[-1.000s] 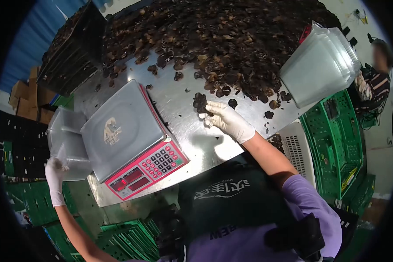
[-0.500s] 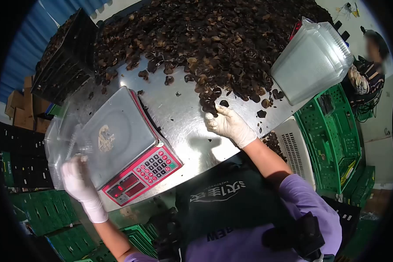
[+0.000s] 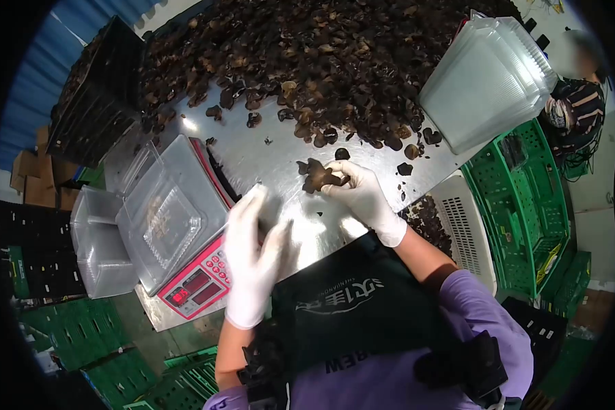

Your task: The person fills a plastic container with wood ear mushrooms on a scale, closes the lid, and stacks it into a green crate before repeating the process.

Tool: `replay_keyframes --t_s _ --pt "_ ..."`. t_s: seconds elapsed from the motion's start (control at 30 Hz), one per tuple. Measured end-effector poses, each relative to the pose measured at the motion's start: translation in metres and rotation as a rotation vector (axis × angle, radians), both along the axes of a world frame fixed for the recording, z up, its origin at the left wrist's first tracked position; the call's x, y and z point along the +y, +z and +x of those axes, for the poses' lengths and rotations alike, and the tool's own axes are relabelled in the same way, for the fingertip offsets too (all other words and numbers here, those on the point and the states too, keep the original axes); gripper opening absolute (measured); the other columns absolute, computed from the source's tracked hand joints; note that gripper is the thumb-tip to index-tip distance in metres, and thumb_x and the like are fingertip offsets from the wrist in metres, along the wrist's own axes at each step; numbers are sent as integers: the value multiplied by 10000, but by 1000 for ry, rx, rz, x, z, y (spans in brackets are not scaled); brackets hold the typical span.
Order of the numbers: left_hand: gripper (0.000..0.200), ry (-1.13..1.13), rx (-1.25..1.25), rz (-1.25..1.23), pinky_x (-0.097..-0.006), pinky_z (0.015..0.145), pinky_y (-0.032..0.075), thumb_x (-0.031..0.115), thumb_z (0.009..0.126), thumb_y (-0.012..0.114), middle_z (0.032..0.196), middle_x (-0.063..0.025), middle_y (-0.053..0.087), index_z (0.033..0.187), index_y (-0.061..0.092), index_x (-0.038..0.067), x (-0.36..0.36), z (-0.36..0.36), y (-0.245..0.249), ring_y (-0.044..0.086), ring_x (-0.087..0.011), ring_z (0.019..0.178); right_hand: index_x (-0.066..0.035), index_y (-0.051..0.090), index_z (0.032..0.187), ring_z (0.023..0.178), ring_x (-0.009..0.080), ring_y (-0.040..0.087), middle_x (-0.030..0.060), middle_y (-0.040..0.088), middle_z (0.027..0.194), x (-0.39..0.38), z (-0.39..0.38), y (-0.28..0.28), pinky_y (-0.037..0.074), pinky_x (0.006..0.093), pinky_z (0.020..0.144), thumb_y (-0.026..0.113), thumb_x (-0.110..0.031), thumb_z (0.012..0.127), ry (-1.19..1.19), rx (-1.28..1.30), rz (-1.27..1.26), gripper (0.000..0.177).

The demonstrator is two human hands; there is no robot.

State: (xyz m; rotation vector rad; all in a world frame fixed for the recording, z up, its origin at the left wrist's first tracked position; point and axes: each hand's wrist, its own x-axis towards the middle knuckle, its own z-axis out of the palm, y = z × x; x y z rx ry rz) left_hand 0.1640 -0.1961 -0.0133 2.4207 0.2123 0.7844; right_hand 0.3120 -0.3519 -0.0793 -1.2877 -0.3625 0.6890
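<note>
My gloved right hand (image 3: 365, 198) pinches a brown piece of fungus (image 3: 316, 175) above the metal table (image 3: 301, 219). To its left, my gloved left hand (image 3: 251, 246) is raised with fingers apart and nothing in it, partly over the red scale's keypad. A clear plastic tray (image 3: 167, 222) lies on the grey plate of the scale (image 3: 197, 285), whose red display is lit. Behind both hands spreads a large heap of dark fungus pieces (image 3: 307, 61).
Stacked clear containers (image 3: 488, 82) stand at the right, above green crates (image 3: 519, 198) and a white basket (image 3: 466, 229). More clear containers (image 3: 99, 239) are left of the scale. Black crates (image 3: 96, 96) stand back left. A person (image 3: 574, 113) is at the far right.
My left hand has moved right, away from the scale's left side. A clear tray now lies on the scale. My right hand has lifted a fungus piece away from the heap.
</note>
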Motion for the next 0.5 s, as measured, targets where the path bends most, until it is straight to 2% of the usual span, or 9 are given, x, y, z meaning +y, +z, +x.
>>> replay_keyframes --t_s 0.07,0.1,0.13,0.17,0.27,0.37,0.47,0.5 --pt "507 -10 104 -464 -307 851 495 28 838 666 1045 -123 639 1323 519 20 -24 33 -17 624 -197 958 0 610 1136 791 23 607 18 655 949 -2 -4 4 480 173 634 664 31 824 57 -163 -139 318" --pt "490 -54 107 -804 -277 818 493 11 858 642 1016 -101 648 1330 510 24 -27 45 -30 621 -158 922 -1 601 1145 719 -4 561 8 654 968 -5 -7 8 441 147 591 659 52 838 61 -230 -175 317" --pt "475 -101 111 -1143 -246 785 492 -5 878 619 987 -78 656 1337 502 27 -28 55 -44 618 -119 885 -1 601 1145 719 -4 561 8 654 968 -8 -7 1 441 147 591 659 52 838 55 -230 -173 317" --pt "409 -141 52 -1254 -217 736 482 -31 902 573 967 -61 658 1304 515 18 -26 65 -53 610 -92 815 -2 598 1157 706 -11 547 -3 642 981 -11 -6 -10 428 144 577 658 58 831 10 -284 -120 337" --pt "237 -146 -8 -1419 -215 726 489 -25 933 529 959 -58 658 1164 577 -1 -32 78 -64 609 -91 810 -4 587 1197 672 -17 503 -28 602 1005 -36 -4 6 408 139 561 629 91 816 -51 -307 -106 395" --pt "190 -201 65 -1527 -217 737 490 5 953 520 974 -58 653 1128 594 17 -47 86 -77 611 -104 809 -7 588 1211 660 -19 487 -41 588 989 -54 -1 11 397 140 552 574 125 813 -57 -129 -168 419" --pt "181 -192 90 -1621 -216 749 485 42 960 532 982 -51 648 1128 595 26 -60 90 -76 611 -107 819 -13 591 1210 643 -19 477 -41 586 997 -61 0 4 392 137 546 567 125 815 -104 -140 -147 419" --pt "186 -199 40 -1562 -252 747 526 99 973 529 1031 -73 633 1134 562 12 -65 91 -80 621 -134 856 -15 603 1194 657 -10 486 -30 584 1007 -64 1 12 403 147 557 565 123 814 -92 -156 -204 407"
